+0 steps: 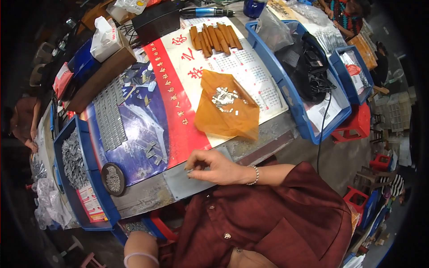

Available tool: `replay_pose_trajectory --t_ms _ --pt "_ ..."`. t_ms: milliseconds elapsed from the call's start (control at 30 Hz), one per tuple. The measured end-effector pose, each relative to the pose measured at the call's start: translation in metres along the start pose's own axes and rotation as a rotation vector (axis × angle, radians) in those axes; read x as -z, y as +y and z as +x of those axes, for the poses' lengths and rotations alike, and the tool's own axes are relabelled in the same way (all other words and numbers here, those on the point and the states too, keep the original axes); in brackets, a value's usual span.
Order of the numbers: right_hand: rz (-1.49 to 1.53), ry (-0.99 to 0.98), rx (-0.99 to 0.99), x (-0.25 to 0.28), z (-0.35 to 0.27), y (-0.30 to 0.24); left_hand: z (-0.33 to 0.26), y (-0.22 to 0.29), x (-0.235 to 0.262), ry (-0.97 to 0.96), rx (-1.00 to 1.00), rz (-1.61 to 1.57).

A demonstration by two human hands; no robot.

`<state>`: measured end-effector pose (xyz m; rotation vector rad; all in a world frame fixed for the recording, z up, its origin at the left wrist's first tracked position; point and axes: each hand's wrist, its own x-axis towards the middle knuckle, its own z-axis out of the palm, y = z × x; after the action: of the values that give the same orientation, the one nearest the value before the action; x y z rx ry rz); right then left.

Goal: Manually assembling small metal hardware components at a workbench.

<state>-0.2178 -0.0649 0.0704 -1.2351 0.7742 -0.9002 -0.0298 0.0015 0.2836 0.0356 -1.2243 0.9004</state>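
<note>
The single head view looks steeply down from above the person's chest, close enough that the dark red shirt (268, 219) fills the lower frame. It faces a tilted workbench (147, 194) running toward the upper right. Fisheye bending curves the blue trays (286, 89), and dark corners ring the picture.
</note>
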Motion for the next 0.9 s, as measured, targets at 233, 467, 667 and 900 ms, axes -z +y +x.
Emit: replay_pose_trajectory --t_ms 233,467,667,900 --pt "0.292 0.069 -0.06 0.021 -0.001 -0.02 -0.08 0.035 0.015 -0.567 0.335 -0.198" --pt "0.33 0.208 -0.071 0.037 0.004 -0.028 -0.183 0.095 0.015 -0.69 2.267 -0.387" --pt "0.237 0.236 -0.028 0.037 -0.001 -0.019 -0.192 0.102 0.002 -0.665 2.248 -0.485" --pt "0.298 0.181 -0.078 0.033 -0.007 -0.014 -0.191 0.106 -0.001 -0.639 2.268 -0.455"
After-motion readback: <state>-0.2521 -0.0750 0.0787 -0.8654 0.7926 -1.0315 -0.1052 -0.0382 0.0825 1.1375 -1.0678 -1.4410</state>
